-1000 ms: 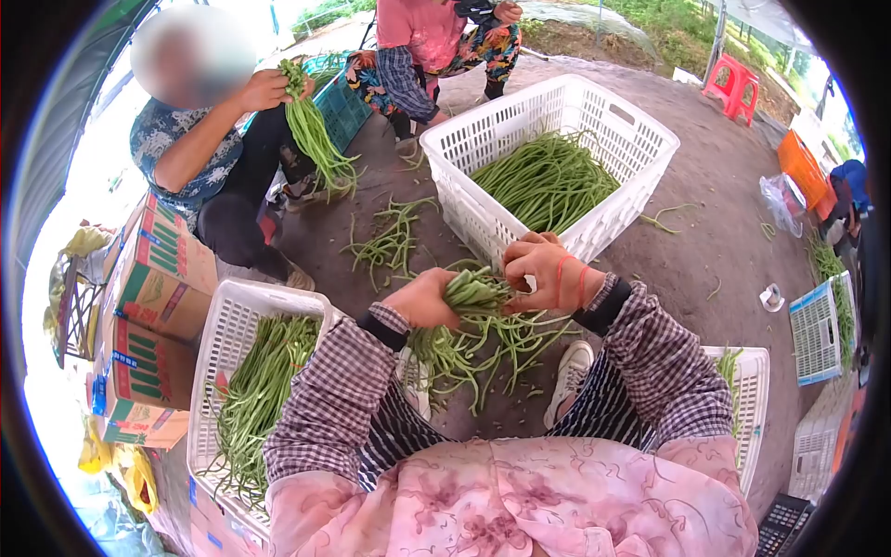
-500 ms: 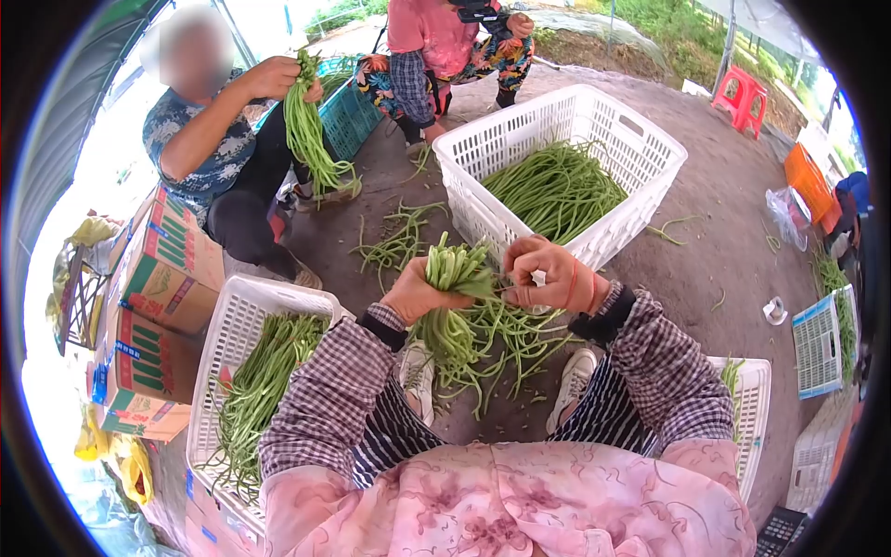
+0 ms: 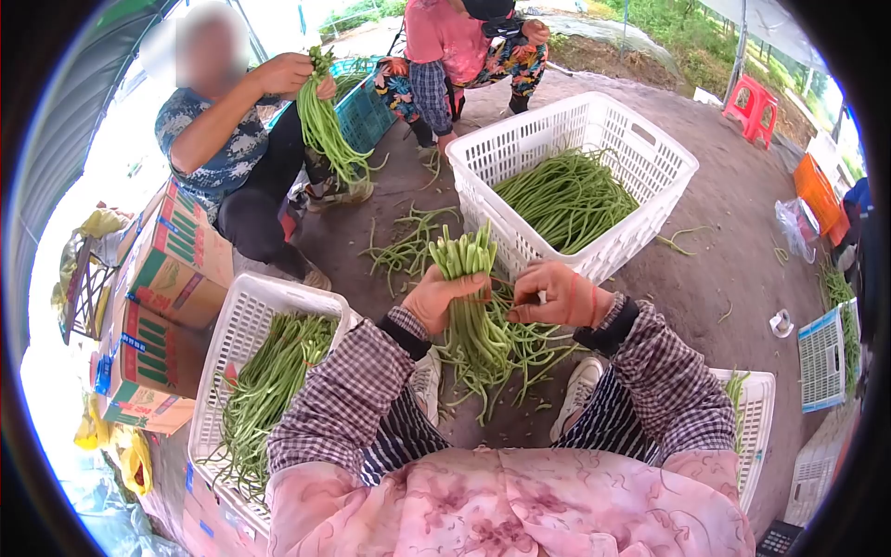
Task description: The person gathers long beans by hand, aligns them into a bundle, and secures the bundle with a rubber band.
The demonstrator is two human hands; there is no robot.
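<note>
In front of me my left hand (image 3: 447, 302) is wrapped round a bunch of long green stalks (image 3: 481, 343), with the thicker ends up and the thin ends hanging down. To the right of the bunch is my right hand (image 3: 549, 295), its fingers curled in a pinch. Whatever it pinches, if anything, is too small to name; a thin reddish line shows between it and the bunch. A red band circles my right wrist. On the ground between my shoes lie loose green stalks (image 3: 534, 348), partly hidden behind the bunch.
Ahead stands a white crate (image 3: 650, 190) part-filled with green stalks. A second white crate (image 3: 343, 311) with stalks is at my left, beside cardboard boxes (image 3: 181, 265). A co-worker (image 3: 218, 139) holds another bunch; another person (image 3: 455, 56) crouches behind. A red stool (image 3: 754, 107) stands far right.
The bunch has turned more upright in my left hand, which has moved slightly right. My right hand has lowered a little and its fingers have curled further. The view has shifted slightly.
</note>
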